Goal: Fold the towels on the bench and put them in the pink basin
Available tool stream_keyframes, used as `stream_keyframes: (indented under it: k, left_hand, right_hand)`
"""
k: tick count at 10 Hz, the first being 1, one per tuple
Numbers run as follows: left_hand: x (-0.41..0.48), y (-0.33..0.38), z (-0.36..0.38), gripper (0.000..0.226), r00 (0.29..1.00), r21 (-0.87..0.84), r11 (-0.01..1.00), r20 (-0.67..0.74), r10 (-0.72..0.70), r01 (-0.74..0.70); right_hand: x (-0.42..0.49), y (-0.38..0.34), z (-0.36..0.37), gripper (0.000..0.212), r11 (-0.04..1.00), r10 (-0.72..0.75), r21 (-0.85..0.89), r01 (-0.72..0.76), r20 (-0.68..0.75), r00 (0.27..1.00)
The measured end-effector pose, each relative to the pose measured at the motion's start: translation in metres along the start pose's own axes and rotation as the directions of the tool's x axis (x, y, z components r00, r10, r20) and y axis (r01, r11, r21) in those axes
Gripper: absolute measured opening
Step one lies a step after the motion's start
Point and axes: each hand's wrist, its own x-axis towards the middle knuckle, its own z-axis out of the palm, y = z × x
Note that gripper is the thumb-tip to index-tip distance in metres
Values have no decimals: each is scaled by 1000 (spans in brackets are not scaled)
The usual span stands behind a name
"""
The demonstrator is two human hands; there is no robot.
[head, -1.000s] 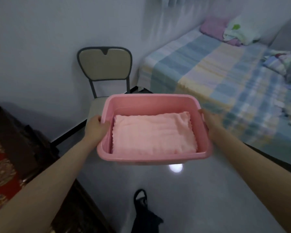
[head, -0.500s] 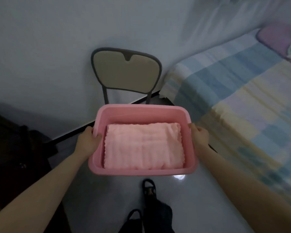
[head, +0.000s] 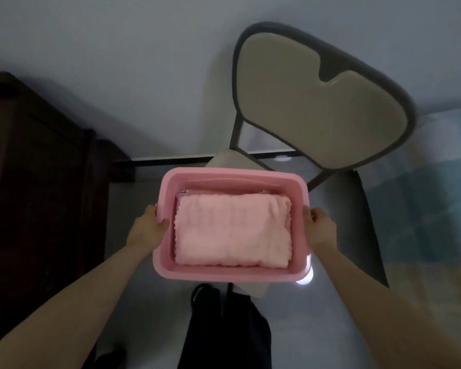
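Note:
I hold the pink basin in the air in front of me, over the seat of a chair. My left hand grips its left rim, thumb over the edge. At the right rim my right hand grips the same way. A folded pink towel fills the basin, and the edge of another folded piece shows under it at the far side.
A beige chair with a dark frame stands just behind the basin, its seat partly under it. Dark wooden furniture fills the left side. A bed with a checked cover lies at the right. My dark trouser legs are below.
I have stepped towards the chair and looked further down. The basin with the towel has come in over the chair seat, and the bed has slid off to the right.

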Motion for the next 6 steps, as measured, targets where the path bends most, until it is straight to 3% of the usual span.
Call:
stream_keyframes:
  k: [1,4,5,6]
  left_hand:
    - [27,3,8,30,999,4,999,-14,-44,44]
    - [57,10,12,25,997,16,998,-38,-66,66]
    - [59,12,5,24,996,-31,999,-82,-38,35]
    - [57,20,-10,37,983,-42,997,-175,57,-65]
  right_hand:
    - [34,-10,18,42,996,-39,-83,38,-2,999]
    - [64,-22,27,39,993,-18,-114,20,21,1000]
    - [65,-29,23,39,983,-14,-185,21,40,999]
    - [51,-48,7,42,968,-142,-208,138,-3,990]
